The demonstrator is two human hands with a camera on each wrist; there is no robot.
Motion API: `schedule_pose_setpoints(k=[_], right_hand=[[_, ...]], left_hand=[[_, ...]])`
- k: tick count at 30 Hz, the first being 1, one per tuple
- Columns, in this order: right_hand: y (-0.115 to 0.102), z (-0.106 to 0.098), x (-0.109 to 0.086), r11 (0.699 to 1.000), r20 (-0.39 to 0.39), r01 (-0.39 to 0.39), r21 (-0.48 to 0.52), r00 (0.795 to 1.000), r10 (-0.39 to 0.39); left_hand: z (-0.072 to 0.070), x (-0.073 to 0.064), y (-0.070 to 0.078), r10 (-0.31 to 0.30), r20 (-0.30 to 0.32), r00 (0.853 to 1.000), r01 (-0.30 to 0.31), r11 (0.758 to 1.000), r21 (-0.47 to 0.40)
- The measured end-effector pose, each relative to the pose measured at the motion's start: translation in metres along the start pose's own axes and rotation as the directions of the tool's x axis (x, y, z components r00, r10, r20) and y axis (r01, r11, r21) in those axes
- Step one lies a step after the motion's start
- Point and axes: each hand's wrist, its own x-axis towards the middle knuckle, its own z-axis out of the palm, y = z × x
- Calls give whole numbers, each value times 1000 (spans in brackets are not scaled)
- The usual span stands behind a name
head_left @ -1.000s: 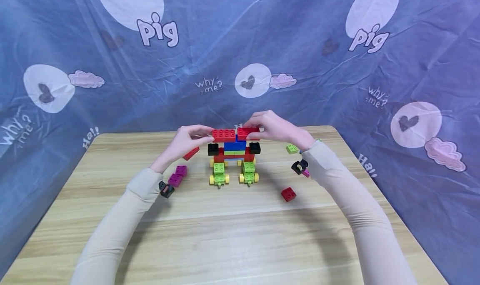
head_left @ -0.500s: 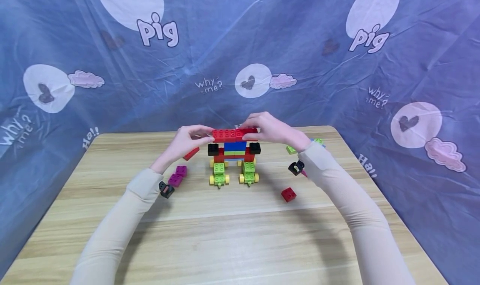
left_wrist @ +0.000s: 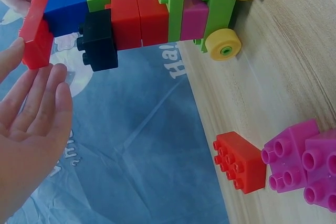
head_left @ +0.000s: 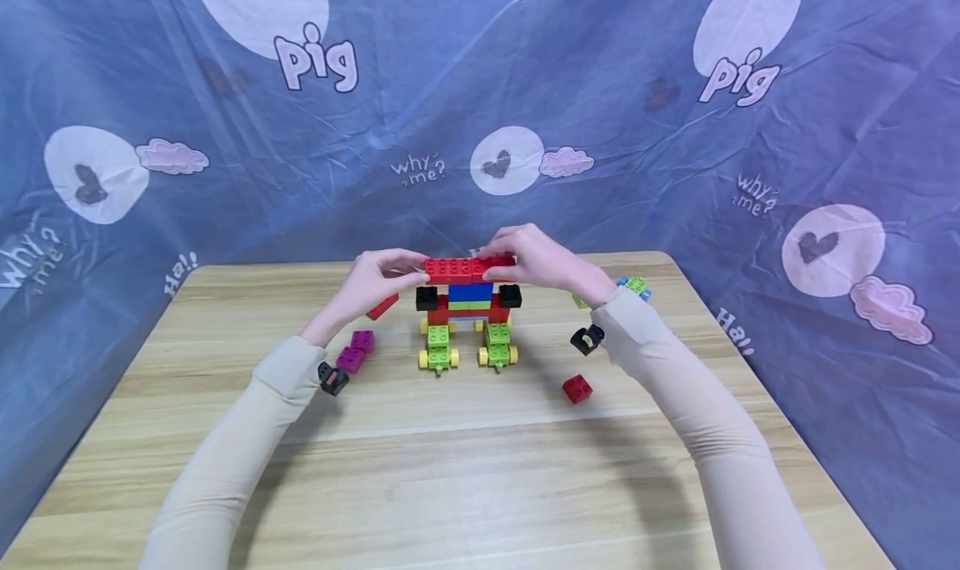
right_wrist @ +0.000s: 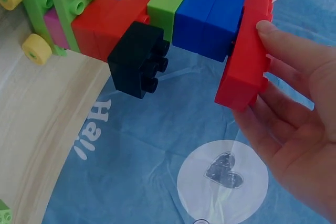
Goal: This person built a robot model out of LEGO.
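A toy-brick figure stands on two green wheeled bases [head_left: 438, 349], with red, green and blue bricks [head_left: 470, 292] stacked above. A black brick [head_left: 426, 298] sticks out on each side. Two long red bricks lie end to end across the top. My left hand [head_left: 378, 280] holds the outer end of the left red brick [head_left: 447, 270] between thumb and fingers. At the other end, my right hand [head_left: 534, 257] pinches the right red brick [right_wrist: 244, 51], thumb on its studded side. In the right wrist view that brick lies against the blue bricks; its full seating is hard to tell.
Purple bricks [head_left: 351, 358] and a red brick [head_left: 384, 306] lie left of the figure. To the right are a small red brick [head_left: 577, 388] and a green-and-blue piece [head_left: 636, 285]. A blue printed cloth [head_left: 300, 178] hangs behind the wooden table [head_left: 450, 487].
My right hand has moved slightly left with its red brick, closing the gap to the left red brick, so both now line up. The left hand has stayed in place.
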Motion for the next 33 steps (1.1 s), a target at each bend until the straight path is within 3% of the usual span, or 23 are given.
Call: schedule_pose_setpoints(k=[13, 24, 33], right_hand=[[-4, 0, 4, 999, 32, -50, -4, 998, 50], [-7, -4, 7, 999, 68, -38, -20, 997, 40], [-6, -1, 2, 998, 40, -55, -30, 998, 56]], left_hand=[[0, 0, 0, 5, -8, 1000, -5, 1000, 3], [-1, 0, 1, -2, -7, 1000, 2, 1000, 11], [-1, 1, 1, -1, -1, 1000, 1, 1000, 27]])
